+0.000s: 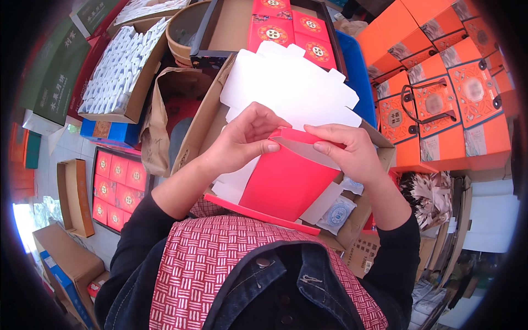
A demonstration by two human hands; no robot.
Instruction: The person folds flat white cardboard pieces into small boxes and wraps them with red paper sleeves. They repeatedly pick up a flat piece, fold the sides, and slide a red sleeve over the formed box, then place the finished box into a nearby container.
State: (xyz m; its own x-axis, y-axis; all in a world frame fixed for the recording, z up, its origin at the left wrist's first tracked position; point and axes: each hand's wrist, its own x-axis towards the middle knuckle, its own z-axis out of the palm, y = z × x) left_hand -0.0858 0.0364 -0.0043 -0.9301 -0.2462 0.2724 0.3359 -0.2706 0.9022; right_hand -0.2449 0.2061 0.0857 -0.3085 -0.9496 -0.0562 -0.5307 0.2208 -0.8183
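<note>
A partly folded red paperboard box (289,184), white inside, stands upright in front of my chest. Its open top edge is between my two hands. My left hand (250,135) pinches the top left corner of the box with thumb and fingertips. On the top right edge, my right hand (349,151) grips the flap, thumb inside and fingers over it. Beyond my hands lies a stack of flat white box blanks (289,82). Small sealed packets (337,214), white with blue print, lie in the cardboard carton (366,206) to the right of the red box.
A dark tray of small red boxes (272,34) stands at the far side; another red-box tray (118,187) is at left. White packets fill a carton (124,71). Orange gift boxes (434,110) are stacked right, beside a blue bin (357,71). A brown paper bag (157,126) stands left.
</note>
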